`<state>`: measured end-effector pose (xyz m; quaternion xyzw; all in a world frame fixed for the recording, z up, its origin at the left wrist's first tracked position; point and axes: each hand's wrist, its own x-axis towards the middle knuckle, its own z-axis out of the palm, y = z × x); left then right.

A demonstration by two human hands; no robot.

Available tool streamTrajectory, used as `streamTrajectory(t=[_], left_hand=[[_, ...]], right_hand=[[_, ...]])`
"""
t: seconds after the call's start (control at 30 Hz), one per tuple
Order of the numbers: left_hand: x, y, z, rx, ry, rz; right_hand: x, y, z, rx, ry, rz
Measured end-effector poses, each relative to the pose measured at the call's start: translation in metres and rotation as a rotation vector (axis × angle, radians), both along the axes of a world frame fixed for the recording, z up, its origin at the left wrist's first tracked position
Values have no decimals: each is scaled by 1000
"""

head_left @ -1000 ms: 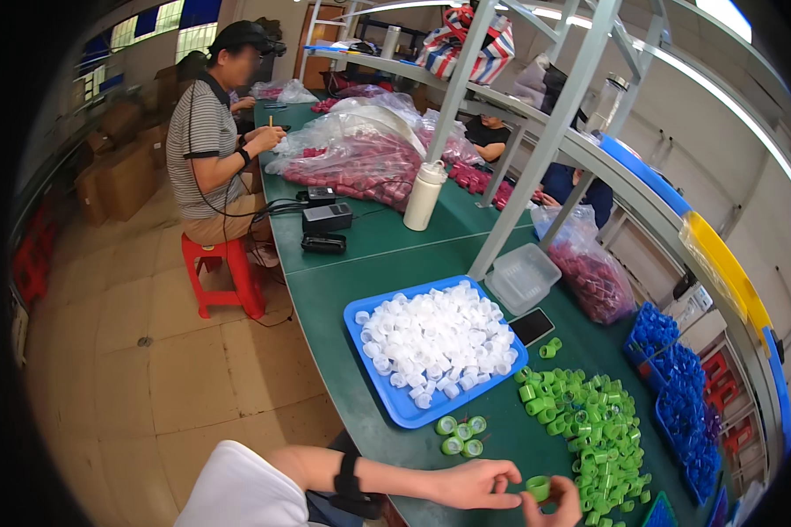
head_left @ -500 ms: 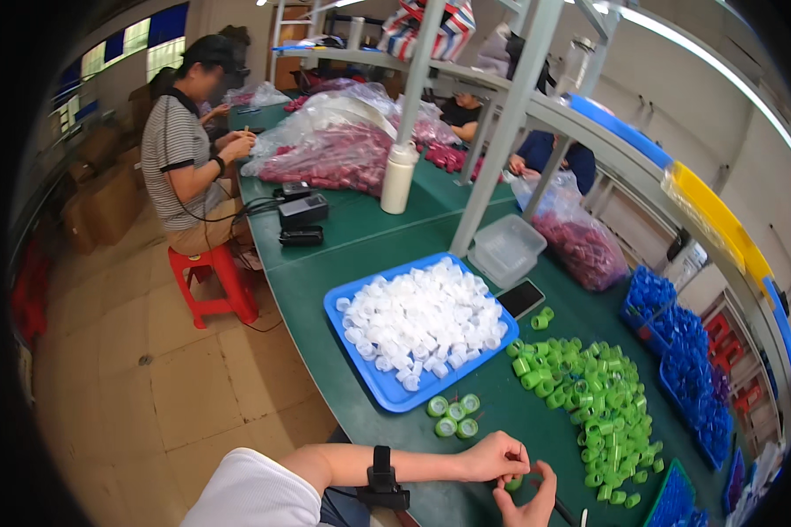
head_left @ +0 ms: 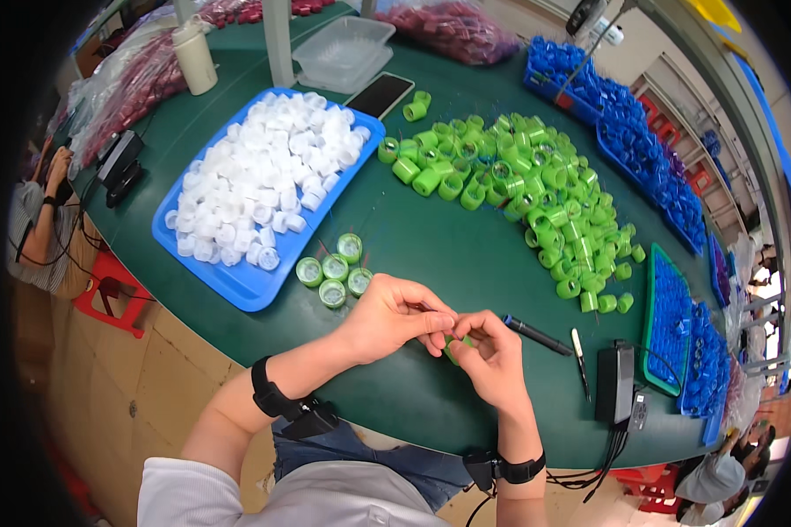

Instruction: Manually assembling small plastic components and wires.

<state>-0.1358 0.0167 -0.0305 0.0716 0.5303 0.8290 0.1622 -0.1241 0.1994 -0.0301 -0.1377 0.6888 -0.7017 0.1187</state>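
One grn cap (head_left: 451,353) btwn hands (head_left: 387,321), pinched by R fingers (head_left: 485,328).

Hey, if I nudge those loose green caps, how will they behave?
The green caps have rounded walls, so any lying sideways may well roll. Their open, hollow ends suggest they're probably light. They're piled loosely against each other, so one push could shift several.

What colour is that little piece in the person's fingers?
Green. The piece is mostly hidden, but its colour shows in the head view.
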Motion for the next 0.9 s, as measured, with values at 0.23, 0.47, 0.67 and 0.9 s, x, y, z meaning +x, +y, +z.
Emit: streamTrajectory(t=[0.23,0.47,0.67,0.9], left_hand=[[9,2,-5,-69,95,32],[8,-4,-3,-97,36,32],[9,-2,-1,-313,101,-5],[8,-1,-3,-480,239,46]], right_hand=[[5,-2,5,261,103,-45],[8,-1,16,428,103,-85],[-3,2,3,453,527,-46],[1,-2,6,320,55,-11]])
